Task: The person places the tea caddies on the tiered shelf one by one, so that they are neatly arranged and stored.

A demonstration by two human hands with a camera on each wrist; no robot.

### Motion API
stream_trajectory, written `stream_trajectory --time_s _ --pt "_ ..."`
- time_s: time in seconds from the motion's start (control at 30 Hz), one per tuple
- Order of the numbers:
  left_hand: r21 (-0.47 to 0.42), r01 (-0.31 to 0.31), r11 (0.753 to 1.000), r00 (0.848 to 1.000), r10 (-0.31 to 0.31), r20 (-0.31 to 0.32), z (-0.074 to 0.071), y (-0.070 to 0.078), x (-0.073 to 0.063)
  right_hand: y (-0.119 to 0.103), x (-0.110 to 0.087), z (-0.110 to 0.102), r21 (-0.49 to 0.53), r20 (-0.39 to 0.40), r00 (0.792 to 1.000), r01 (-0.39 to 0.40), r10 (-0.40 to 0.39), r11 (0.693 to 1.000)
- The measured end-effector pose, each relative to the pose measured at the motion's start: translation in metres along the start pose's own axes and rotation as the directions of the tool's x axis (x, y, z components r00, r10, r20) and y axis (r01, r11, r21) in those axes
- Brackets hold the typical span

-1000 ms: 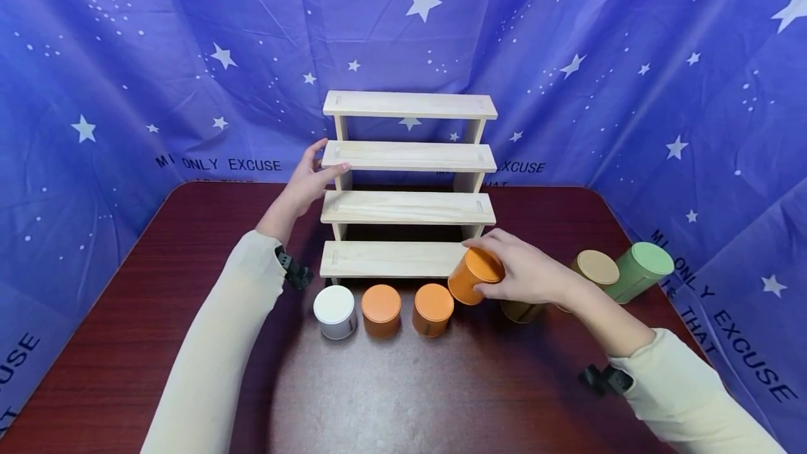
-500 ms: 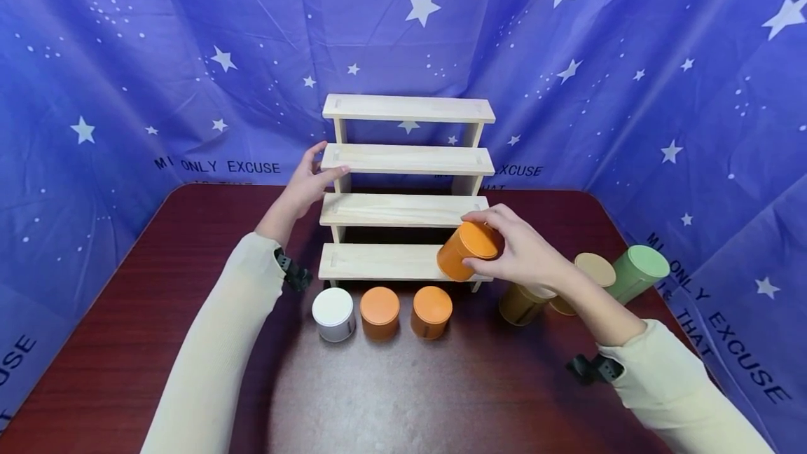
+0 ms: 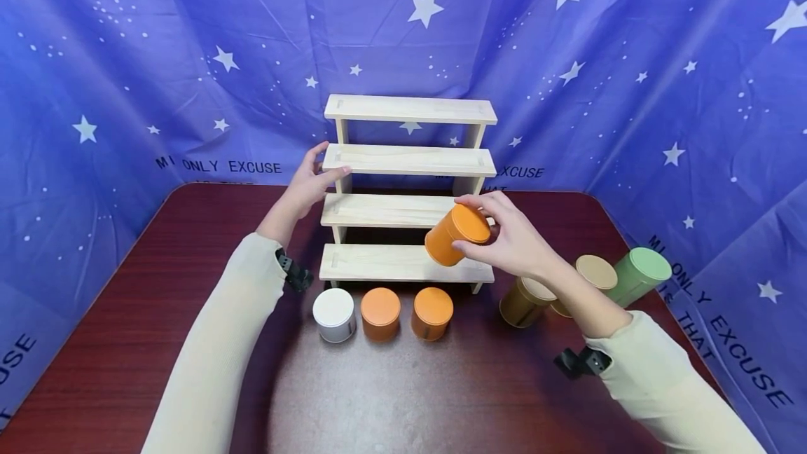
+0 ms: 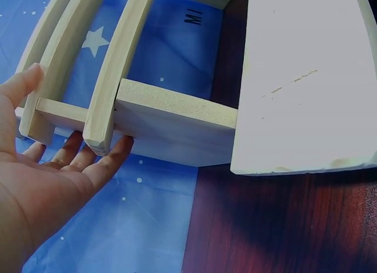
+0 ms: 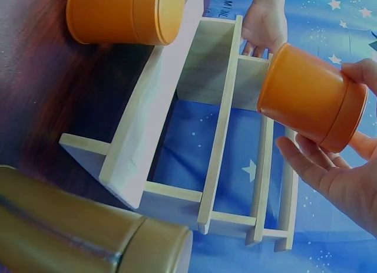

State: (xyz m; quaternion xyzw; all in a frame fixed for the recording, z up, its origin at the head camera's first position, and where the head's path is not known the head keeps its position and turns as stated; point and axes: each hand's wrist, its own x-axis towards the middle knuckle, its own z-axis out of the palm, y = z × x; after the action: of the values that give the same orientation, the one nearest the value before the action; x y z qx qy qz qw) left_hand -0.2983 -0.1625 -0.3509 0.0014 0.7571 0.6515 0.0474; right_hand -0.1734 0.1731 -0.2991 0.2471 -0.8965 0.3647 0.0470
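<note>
A pale wooden stepped shelf (image 3: 406, 212) stands at the back of the table. My left hand (image 3: 309, 182) holds its left end, thumb on the second step from the top. The left wrist view shows the fingers of that hand (image 4: 65, 184) against the step ends. In my right hand (image 3: 511, 233) is an orange lidded canister (image 3: 457, 233), pinched between thumb and fingers near the lid. It is tilted and appears above the lower steps; the right wrist view shows the canister (image 5: 312, 96) off the shelf.
Along the shelf's front stand a white-lidded canister (image 3: 334, 315), an orange-brown canister (image 3: 380, 314) and another orange canister (image 3: 432, 314). To the right are a dark gold canister (image 3: 525, 303), a tan-lidded canister (image 3: 595, 272) and a green canister (image 3: 639, 275). A blue starry curtain (image 3: 252, 33) hangs behind.
My right hand has lifted the orange canister from beside the front row, moving it up and left over the lower steps. My left hand stays at the shelf.
</note>
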Motion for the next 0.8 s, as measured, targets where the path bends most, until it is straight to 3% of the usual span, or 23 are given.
stream_trajectory --time_s 0.7,0.8 --pt "-0.007 -0.002 1.0 1.0 0.002 0.012 -0.001 0.003 -0.002 -0.024 0.037 0.001 -0.006 -0.007 1.0 0.025 -0.025 1.0" --pt "0.002 -0.005 1.0 1.0 0.005 0.023 0.001 0.01 -0.009 -0.027 0.043 0.002 -0.008 0.007 1.0 0.02 -0.02 1.0"
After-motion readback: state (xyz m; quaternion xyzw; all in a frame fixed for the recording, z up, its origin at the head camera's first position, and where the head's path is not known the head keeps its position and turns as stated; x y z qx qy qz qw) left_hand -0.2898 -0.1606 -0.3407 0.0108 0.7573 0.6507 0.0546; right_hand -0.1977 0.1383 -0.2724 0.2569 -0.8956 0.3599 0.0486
